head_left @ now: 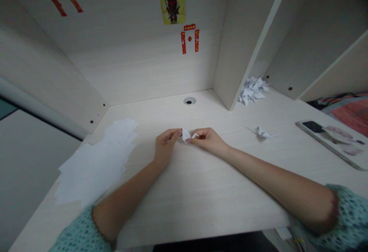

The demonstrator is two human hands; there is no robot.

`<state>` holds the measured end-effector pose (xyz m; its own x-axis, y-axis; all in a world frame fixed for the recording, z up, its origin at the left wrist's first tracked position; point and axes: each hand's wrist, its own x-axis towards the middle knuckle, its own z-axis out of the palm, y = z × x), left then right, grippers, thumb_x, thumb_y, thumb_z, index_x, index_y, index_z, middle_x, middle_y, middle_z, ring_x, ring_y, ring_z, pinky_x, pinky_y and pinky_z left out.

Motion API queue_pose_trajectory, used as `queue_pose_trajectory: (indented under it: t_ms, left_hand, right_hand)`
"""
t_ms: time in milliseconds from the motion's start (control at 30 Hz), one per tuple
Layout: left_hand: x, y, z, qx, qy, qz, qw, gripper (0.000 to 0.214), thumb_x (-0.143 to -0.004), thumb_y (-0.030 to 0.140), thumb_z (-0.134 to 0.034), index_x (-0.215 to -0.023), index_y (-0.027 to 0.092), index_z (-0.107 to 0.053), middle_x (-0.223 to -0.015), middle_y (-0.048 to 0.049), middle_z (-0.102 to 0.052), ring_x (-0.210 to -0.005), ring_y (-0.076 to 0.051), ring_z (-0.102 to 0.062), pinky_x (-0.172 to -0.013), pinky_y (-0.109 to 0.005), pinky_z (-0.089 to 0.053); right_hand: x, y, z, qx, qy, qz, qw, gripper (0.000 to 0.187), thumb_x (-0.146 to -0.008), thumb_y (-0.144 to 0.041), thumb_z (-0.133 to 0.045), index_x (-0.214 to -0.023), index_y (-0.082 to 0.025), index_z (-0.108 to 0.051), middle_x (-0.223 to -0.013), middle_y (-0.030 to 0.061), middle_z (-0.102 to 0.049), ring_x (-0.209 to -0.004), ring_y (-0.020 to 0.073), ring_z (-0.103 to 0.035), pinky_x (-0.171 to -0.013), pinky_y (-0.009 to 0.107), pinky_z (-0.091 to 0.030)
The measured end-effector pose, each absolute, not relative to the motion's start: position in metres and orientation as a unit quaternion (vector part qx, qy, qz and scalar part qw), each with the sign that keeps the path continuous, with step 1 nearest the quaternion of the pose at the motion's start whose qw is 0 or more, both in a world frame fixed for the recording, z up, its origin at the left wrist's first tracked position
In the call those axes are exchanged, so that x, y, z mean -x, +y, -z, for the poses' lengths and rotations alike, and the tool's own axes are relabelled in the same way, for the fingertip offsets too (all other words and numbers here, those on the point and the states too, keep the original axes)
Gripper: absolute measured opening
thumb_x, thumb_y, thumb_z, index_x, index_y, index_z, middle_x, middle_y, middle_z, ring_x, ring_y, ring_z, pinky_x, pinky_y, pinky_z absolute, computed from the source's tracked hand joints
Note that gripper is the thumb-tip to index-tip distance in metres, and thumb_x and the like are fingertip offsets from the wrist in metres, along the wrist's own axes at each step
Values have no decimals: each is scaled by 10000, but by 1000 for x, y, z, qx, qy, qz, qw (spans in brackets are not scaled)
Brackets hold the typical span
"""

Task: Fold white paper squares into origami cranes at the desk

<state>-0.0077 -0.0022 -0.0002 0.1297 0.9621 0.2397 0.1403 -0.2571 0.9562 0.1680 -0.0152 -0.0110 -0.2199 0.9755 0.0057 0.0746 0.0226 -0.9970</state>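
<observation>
A small piece of folded white paper (186, 134) is held between my two hands, just above the desk. My left hand (166, 143) pinches its left edge between thumb and fingertips. On the other side my right hand (207, 140) grips it by the right part, where a bent tip sticks up by the fingers. Part of the paper is hidden behind the right fingertips. To the right of my hands a finished paper crane (262, 133) rests on the desk.
Loose white paper sheets (94, 164) lie spread at the left. A pile of folded paper cranes (253, 89) sits behind the upright divider (244, 45). A phone (333, 141) lies at the right on the desk (201, 198). A round cable hole (189, 101) is near the back panel.
</observation>
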Motion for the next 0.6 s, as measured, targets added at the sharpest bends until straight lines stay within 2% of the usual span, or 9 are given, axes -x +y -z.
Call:
queue_pose_trajectory:
  t_ms: [133,233,367,467,600]
  left_hand:
    - [7,-2,1,-616,449,-492,420,220,-747,366,-635,-830,182,-723,-815,-38,-723,-759,-166,-639,-729,-276,-484]
    - [8,-2,1,-623,454,-498,396,195,-746,353,-640,-804,188,-725,-785,-27,-717,-732,-154,-629,-710,-263,-471]
    - [7,-4,-1,-627,467,-499,374,186,-742,348,-643,-792,189,-726,-769,-25,-711,-713,-151,-620,-690,-262,-459]
    - [6,-5,-2,-622,470,-501,375,180,-731,346,-652,-779,189,-727,-754,-22,-710,-699,-149,-616,-671,-258,-454]
    - [6,-4,-2,-616,473,-503,379,189,-736,354,-645,-778,189,-725,-753,-22,-711,-704,-153,-620,-677,-262,-461]
  right_hand:
    - [-168,-15,13,450,-588,-520,425,375,-622,-508,-707,-625,-147,-607,-571,-26,-480,-525,79,-364,-466,224,-256]
    - [-166,-16,12,450,-588,-517,430,358,-638,-494,-703,-711,-147,-660,-562,-31,-493,-511,78,-373,-471,223,-269]
    - [-164,-15,10,459,-580,-516,432,382,-583,-478,-748,-779,-153,-703,-599,-15,-573,-522,92,-430,-500,234,-309]
    - [-163,-15,11,468,-590,-502,425,372,-575,-481,-754,-732,-147,-706,-603,-11,-583,-526,93,-432,-502,234,-305]
    - [-162,-15,13,495,-593,-474,422,397,-611,-525,-714,-606,-132,-652,-511,-34,-481,-481,70,-335,-457,229,-231]
